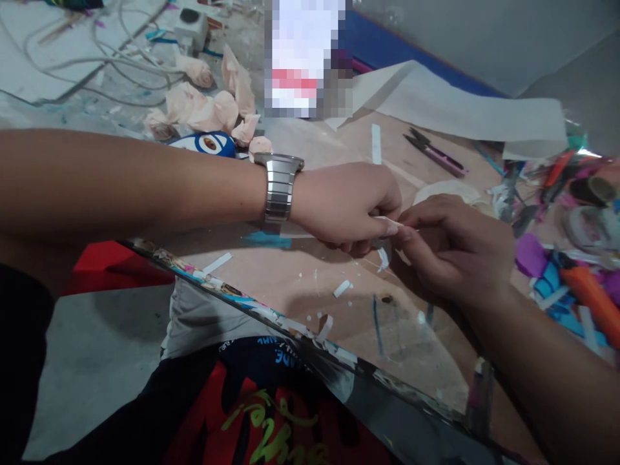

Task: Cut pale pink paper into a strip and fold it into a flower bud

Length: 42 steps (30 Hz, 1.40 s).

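Over the table, my left hand (343,200), with a metal watch (279,190) at its wrist, pinches a small white strip (389,222) between thumb and curled fingers. From the right, my right hand (455,248) meets it, thumb and forefinger closed on the other end of the same strip. The two sets of fingertips nearly touch. Below the fingers a thin white scrap (383,259) shows. Part of the strip is hidden by the fingers.
Pink-handled snips (436,152) lie behind my hands, near a long white sheet (465,106). Pale crumpled paper flowers (201,110) and a blue object (208,143) sit at the left. Colourful clutter with an orange tool (593,300) lies at the right. The table edge (271,316) runs diagonally in front.
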Available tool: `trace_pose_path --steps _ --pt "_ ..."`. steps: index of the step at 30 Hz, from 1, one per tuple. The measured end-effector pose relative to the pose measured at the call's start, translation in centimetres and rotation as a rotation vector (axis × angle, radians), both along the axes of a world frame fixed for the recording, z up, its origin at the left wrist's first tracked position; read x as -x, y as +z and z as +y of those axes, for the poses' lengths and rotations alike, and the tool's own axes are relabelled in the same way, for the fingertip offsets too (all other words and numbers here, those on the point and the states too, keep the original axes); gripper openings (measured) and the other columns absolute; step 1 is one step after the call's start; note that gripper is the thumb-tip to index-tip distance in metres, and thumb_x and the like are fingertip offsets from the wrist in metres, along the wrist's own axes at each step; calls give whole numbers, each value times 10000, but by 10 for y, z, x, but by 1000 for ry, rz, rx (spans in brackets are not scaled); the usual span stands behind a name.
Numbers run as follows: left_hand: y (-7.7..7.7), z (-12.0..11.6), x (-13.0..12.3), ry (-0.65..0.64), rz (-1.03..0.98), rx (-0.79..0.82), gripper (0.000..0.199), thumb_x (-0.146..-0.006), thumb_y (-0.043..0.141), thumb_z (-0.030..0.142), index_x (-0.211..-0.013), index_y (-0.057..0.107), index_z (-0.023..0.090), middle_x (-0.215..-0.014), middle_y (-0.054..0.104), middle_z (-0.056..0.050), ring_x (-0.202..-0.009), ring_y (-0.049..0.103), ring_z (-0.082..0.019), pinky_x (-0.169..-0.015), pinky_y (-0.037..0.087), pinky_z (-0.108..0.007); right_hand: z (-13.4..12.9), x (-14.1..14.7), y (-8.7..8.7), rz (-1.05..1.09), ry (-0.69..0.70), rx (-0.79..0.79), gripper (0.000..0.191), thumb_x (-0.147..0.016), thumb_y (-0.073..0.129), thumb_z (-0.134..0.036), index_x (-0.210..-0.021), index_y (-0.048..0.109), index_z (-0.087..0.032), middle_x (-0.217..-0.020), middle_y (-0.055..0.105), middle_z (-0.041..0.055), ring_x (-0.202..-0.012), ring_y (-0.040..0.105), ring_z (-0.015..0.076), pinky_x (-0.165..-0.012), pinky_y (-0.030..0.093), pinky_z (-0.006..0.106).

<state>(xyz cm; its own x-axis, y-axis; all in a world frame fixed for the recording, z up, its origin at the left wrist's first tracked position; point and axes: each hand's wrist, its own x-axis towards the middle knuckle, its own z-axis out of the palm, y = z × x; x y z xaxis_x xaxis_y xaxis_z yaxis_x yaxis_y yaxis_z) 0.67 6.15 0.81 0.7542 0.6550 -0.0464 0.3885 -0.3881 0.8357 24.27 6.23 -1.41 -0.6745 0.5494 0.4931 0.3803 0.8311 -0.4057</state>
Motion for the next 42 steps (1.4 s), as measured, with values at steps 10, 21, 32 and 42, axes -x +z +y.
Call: trace_pose_path --steps 10,21,32,42 --pt "0 2 -2 15 14 179 335 -986 521 387 -922 757 159 -752 741 -46 -691 670 -100 -707 510 -225 0 0 -2 33 5 -49 164 -839 802 -152 -921 663 -178 -822 705 22 -758 631 109 -713 441 264" --pt "3 4 -3 -23 -73 572 166 -890 533 234 -862 681 167 -744 724 -4 -709 660 -89 -739 524 -255 1 0 1 24 61 -27 178 -860 810 -199 -1004 713 -237 -841 720 20 -728 661 163 -730 464 362" --pt "9 4 -5 15 -7 683 220 -891 545 284 -915 723 157 -810 737 -31 -890 728 -151 -878 576 -307 1 -1 2 25 116 -13 170 -884 762 -178 -1020 702 -261 -851 715 23 -756 652 179 -740 468 399" --pt "9 4 -4 19 14 434 294 -929 450 258 -935 727 159 -720 710 -21 -757 695 -107 -787 544 -251 2 0 1 66 97 -48 219 -822 788 -137 -1005 696 -215 -822 712 17 -719 654 161 -710 459 359"
